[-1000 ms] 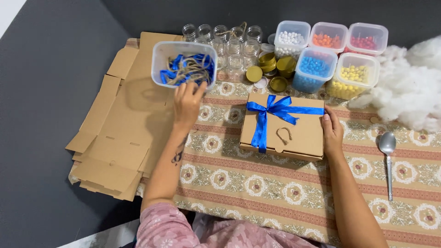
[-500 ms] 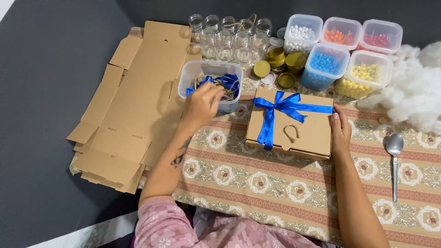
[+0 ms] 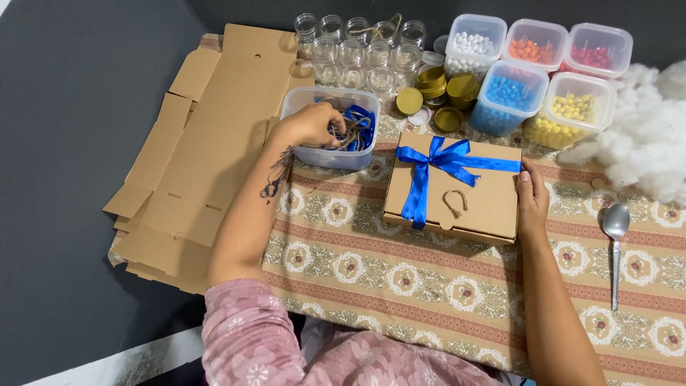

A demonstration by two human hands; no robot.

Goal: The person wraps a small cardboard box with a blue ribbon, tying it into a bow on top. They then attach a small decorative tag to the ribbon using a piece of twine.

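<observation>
From above, the left hand (image 3: 311, 125) is curled inside the clear tub (image 3: 300, 107) near the surface's far left corner, fingers closed on twine pieces (image 3: 344, 137). The right hand (image 3: 532, 196) lies flat against the cardboard box (image 3: 486, 204), already ribboned with a blue bow (image 3: 436, 161); one twine loop (image 3: 453, 202) lies on its lid, untied.

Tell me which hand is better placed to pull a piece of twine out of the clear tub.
Left. The left hand is already inside the tub, fingers on the twine there. The right hand rests on the box's right edge, away from the tub.
</observation>
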